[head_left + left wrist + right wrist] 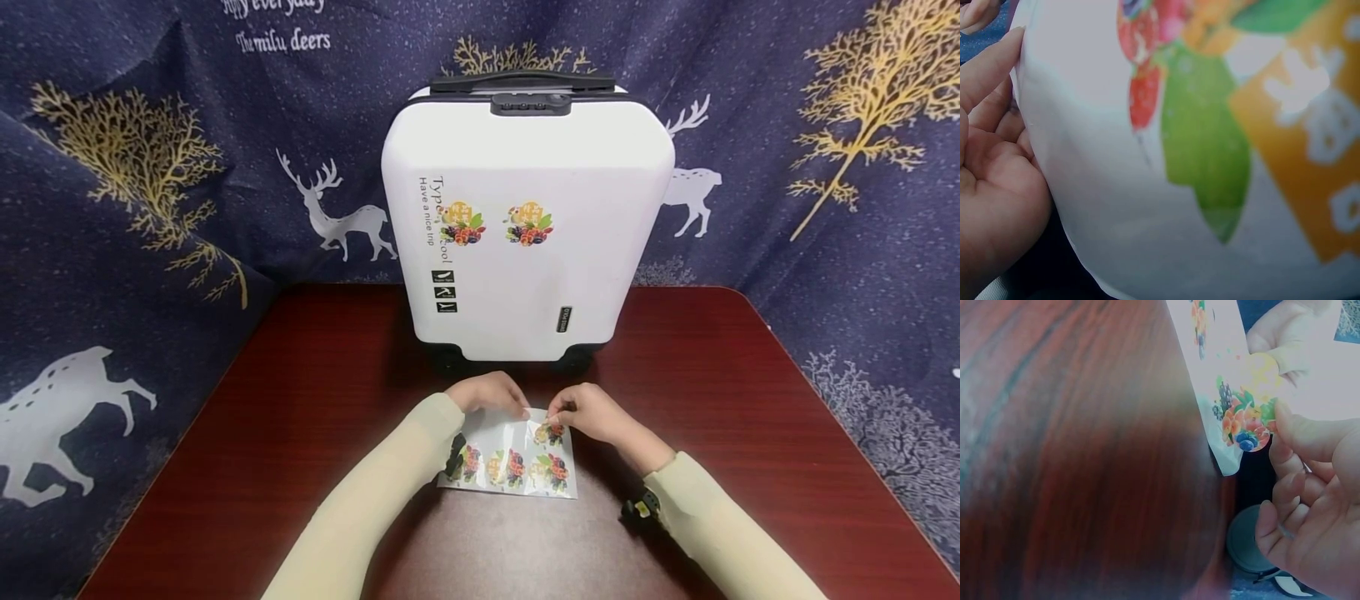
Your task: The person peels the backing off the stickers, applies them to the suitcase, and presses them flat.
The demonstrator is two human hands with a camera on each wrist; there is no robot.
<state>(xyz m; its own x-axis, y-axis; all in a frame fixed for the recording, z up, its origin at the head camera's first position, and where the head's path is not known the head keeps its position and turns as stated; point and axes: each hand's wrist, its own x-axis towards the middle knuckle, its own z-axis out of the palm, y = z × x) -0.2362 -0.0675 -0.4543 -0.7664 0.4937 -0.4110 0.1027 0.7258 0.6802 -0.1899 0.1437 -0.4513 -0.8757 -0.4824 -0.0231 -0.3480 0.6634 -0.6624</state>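
Observation:
A white sheet of fruit stickers (498, 429) is held over the dark red table, with several printed fruit stickers on it. My left hand (487, 392) pinches its top edge; in the left wrist view the thumb (999, 65) lies along the sheet's edge. At the top right corner my right hand (591, 412) pinches the edge of a fruit sticker (1250, 419) between thumb and forefinger. That sticker stands partly off the sheet's edge in the right wrist view. Behind the hands stands a white suitcase (525, 283), bearing two similar fruit stickers (462, 225) side by side.
The suitcase has a black handle (522, 81) and small black wheels (573, 357) on the red-brown table (315, 417). A dark blue cloth (247, 150) with deer and trees hangs behind and at both sides.

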